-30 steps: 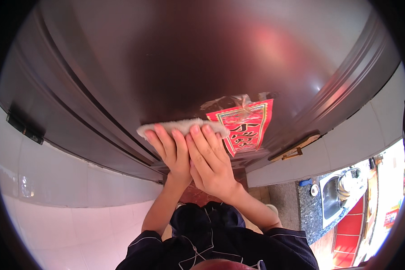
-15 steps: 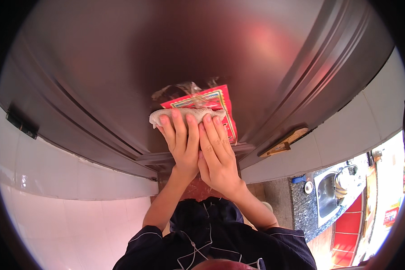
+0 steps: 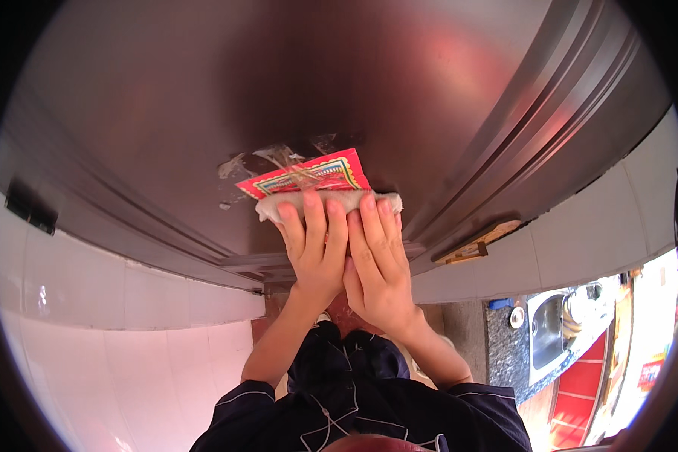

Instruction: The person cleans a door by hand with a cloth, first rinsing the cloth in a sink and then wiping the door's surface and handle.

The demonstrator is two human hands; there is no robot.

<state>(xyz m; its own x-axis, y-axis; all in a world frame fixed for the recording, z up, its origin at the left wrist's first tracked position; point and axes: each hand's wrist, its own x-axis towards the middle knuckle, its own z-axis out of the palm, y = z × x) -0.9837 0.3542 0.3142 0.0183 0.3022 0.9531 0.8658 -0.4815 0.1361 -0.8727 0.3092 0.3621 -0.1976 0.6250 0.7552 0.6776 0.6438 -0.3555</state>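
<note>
A damp-looking, off-white folded cloth lies flat against a dark brown panelled door. My left hand holds its left half to the surface, fingers stretched over it. Beside it, almost touching, my right hand presses the right half the same way. Just above the cloth shows a red paper sign with a yellow and blue border, stuck on at a tilt. Its lower part is hidden behind the cloth and my hands. Wrinkled clear tape runs over its top edge, with torn bits to the left.
On the door's right side is a wooden handle; a black hinge sits at the left edge. White tiled walls flank the door. At the lower right, a granite counter holds a steel sink with dishes.
Both hands and the cloth have shifted a little right and down across the sign, covering its lower right part. More of the tape and its torn bits shows at the left.
</note>
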